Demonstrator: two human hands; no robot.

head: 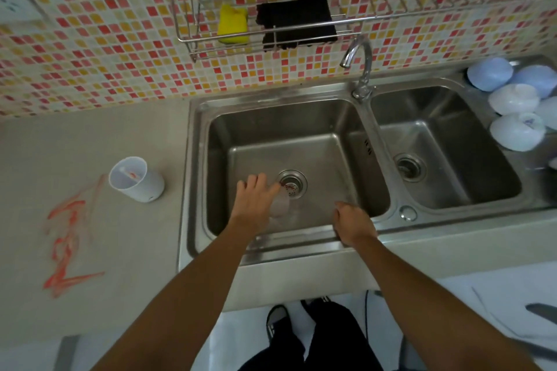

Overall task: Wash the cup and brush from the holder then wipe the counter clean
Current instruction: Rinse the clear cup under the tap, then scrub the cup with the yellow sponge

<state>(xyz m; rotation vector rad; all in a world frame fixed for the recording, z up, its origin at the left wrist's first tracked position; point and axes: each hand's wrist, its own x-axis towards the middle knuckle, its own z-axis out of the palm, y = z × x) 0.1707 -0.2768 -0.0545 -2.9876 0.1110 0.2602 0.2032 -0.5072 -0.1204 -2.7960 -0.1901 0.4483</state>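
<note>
A clear plastic cup (281, 205) lies low in the left sink basin (331, 153), beside the drain strainer (291, 184). My left hand (253, 200) reaches down into the basin and grips the cup from its left side, with the thumb across its top. My right hand (352, 224) rests at the basin's front rim with its fingers curled and nothing in it. On the counter to the left of the sink stands a white holder (137, 179), with a white brush (128, 173) marked red inside it. Red smears (67, 238) streak the counter (90, 141) in front of the holder.
A chrome tap (360, 66) stands between the two basins, with no water running. A wall rack holds a yellow sponge (232, 24) and a black cloth (297, 22). Upturned white and blue bowls (517, 129) crowd the right drainer beside the right basin (437, 135).
</note>
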